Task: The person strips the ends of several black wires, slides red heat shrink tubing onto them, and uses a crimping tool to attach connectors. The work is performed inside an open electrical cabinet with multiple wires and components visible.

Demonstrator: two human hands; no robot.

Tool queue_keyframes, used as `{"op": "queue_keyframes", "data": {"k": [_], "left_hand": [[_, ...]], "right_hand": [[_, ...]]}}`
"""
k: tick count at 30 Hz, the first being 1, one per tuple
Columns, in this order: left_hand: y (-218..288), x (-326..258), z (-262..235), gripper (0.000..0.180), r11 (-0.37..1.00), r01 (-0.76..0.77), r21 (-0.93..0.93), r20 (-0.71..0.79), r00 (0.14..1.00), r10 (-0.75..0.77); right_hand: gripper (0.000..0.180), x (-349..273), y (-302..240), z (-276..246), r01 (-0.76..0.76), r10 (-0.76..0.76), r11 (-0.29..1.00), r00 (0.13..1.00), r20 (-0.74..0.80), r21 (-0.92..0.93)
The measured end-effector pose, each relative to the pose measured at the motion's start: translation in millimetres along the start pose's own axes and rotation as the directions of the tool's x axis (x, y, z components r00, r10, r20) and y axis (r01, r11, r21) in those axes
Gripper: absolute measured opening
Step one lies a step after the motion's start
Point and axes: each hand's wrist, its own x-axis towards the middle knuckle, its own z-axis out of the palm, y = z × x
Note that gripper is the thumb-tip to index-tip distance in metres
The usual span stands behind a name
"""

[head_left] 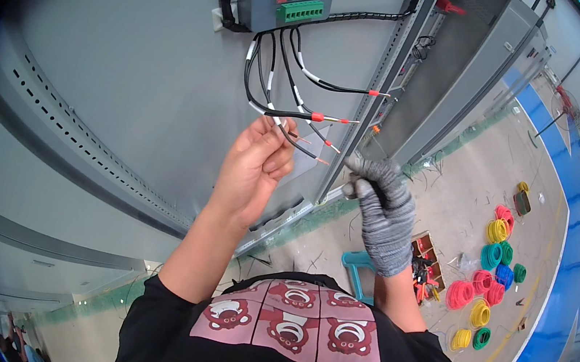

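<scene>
while pinching one black wire (289,134) at 12 o'clock in the bare left hand (251,168), gloved right hand (383,211) fisted at 3 around something unclear. red ferrules (317,117) already crimped on most; green terminal block (300,11) above, looks barely half done.

Coils of wire (491,255) — red, yellow, green, blue — lie on the concrete floor (473,183). A teal stool (358,267) stands near a wooden toolbox (428,252) — beside a blue floor strip (561,290).
</scene>
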Motion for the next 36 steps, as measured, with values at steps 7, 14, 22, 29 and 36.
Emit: {"op": "queue_keyframes", "data": {"k": [7, 14, 22, 29, 36], "left_hand": [[-3.8, -1.3, 29.7, 0.014, 0.991, 0.015, -0.135, -0.006, 1.000, -0.016], [-10.2, 4.0, 41.9, 0.011, 0.998, -0.040, -0.046, -0.049, 0.998, 0.038], [-13.1, 3.6, 46.3, 0.014, 0.996, -0.045, -0.071, -0.078, 0.996, 0.040], [-12.3, 4.0, 39.8, 0.013, 0.997, -0.040, -0.068, -0.028, 0.999, 0.038], [-12.3, 4.4, 40.5, 0.011, 0.997, -0.049, -0.067, -0.044, 0.998, 0.046]], "right_hand": [[0.017, 18.3, -20.4, -11.8, 0.102, -0.071, 0.977, 0.984, -0.166, 0.190], [0.015, 45.3, -7.5, -3.6, 0.237, -0.239, 0.971, 0.954, -0.181, -0.029], [0.014, 48.5, -21.7, 6.3, 0.004, 0.016, 0.982, 0.994, -0.105, 0.190], [0.014, 47.8, -26.4, 9.2, 0.027, -0.008, 0.981, 0.995, -0.099, 0.190], [0.014, 49.5, -24.2, 10.3, 0.014, -0.002, 0.990, 0.996, -0.089, 0.140]]}}
